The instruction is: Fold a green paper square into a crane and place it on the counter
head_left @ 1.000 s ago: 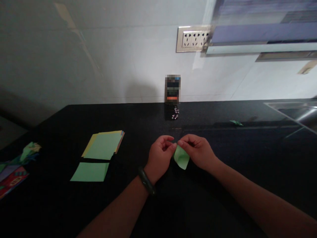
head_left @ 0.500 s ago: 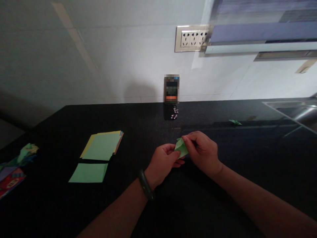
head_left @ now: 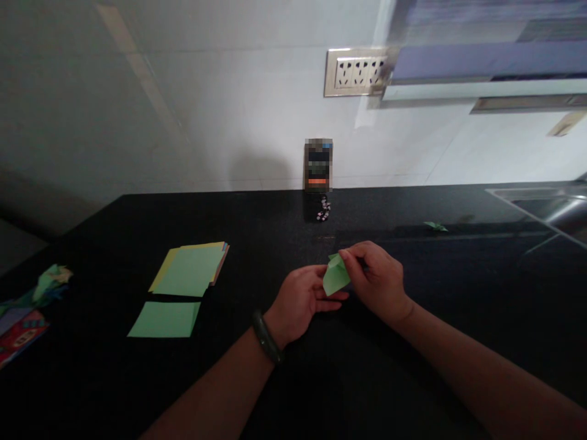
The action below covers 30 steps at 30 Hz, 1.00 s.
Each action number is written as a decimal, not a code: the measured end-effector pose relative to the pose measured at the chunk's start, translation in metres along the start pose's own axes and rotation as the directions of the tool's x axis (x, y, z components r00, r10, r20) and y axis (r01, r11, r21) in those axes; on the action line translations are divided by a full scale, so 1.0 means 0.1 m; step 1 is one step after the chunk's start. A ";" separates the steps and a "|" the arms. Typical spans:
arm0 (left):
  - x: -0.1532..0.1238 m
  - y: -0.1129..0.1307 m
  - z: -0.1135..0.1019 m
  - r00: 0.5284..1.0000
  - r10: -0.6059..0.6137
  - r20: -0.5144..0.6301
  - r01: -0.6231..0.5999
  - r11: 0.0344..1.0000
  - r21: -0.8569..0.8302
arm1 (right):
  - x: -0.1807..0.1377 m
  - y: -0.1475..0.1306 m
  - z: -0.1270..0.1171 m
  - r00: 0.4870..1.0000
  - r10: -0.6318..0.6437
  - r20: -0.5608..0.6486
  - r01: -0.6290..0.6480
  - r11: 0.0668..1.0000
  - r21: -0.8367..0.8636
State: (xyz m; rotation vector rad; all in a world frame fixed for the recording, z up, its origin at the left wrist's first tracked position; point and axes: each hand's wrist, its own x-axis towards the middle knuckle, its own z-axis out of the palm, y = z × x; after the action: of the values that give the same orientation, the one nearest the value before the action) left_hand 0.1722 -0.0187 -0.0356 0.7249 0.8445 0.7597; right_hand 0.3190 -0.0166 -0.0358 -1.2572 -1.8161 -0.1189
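Note:
A small folded piece of green paper (head_left: 336,276) is held above the black countertop (head_left: 261,397). My right hand (head_left: 378,281) pinches its upper right corner between thumb and fingers. Behind and beneath the paper, the fingers of my left hand (head_left: 302,299) are stretched out and apart. Its thumb is off the paper; whether the fingertips touch the back is hidden. A dark bangle (head_left: 266,337) circles my left wrist. To the left lie a stack of coloured paper sheets (head_left: 190,270), light green on top, and a single creased green sheet (head_left: 164,319).
A phone (head_left: 318,165), its screen pixelated, leans against the wall with a beaded strap (head_left: 323,209) before it. One small folded green paper piece (head_left: 435,226) lies at right, near a sink edge (head_left: 532,211). Crumpled-looking coloured paper (head_left: 50,284) and a red packet (head_left: 22,336) are far left.
My left thumb has come off the green paper and the left fingers have straightened. My right hand keeps its pinch; more of the paper's face now shows.

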 end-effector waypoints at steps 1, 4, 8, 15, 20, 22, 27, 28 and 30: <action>0.00 0.01 -0.01 0.999 -0.036 0.019 0.038 0.997 -0.066 | 0.00 -0.01 0.00 1.000 0.003 0.003 -0.003 1.000 0.009; 0.00 0.01 -0.03 0.995 -0.078 0.054 0.083 0.991 -0.101 | -0.01 -0.02 0.00 1.000 -0.007 0.015 0.006 1.000 0.027; 0.01 -0.01 -0.05 0.993 -0.073 0.094 0.082 0.991 -0.103 | -0.02 -0.03 0.00 1.000 -0.017 -0.003 0.017 0.999 0.052; 0.02 -0.05 -0.09 0.992 -0.049 0.117 0.056 0.997 -0.062 | -0.01 -0.05 -0.01 1.000 -0.007 -0.025 0.008 0.998 0.060; 0.00 -0.05 -0.06 0.999 0.033 0.009 -0.034 0.989 0.146 | 0.00 -0.06 -0.02 0.999 0.030 -0.019 -0.029 0.998 0.064; 0.00 -0.05 -0.04 0.996 0.086 -0.019 -0.079 0.968 0.238 | 0.00 -0.06 -0.01 0.999 0.046 -0.018 -0.045 0.997 0.055; 0.01 -0.03 -0.03 0.982 0.159 -0.103 -0.100 0.898 0.427 | -0.01 -0.04 0.00 0.999 0.036 -0.009 -0.036 0.996 0.078; 0.01 -0.03 -0.04 0.979 0.166 -0.121 -0.093 0.885 0.457 | -0.01 -0.03 0.00 1.000 0.019 -0.011 -0.018 0.996 0.091; 0.01 -0.02 -0.04 0.971 0.192 -0.145 -0.094 0.857 0.506 | -0.02 -0.02 0.00 0.999 -0.034 -0.009 0.035 0.992 0.119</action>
State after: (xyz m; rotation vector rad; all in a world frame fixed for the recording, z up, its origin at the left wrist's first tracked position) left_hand 0.1699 -0.0177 -0.0395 1.2005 1.1933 0.7595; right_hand 0.3172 -0.0187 -0.0364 -1.1409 -1.8119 -0.0335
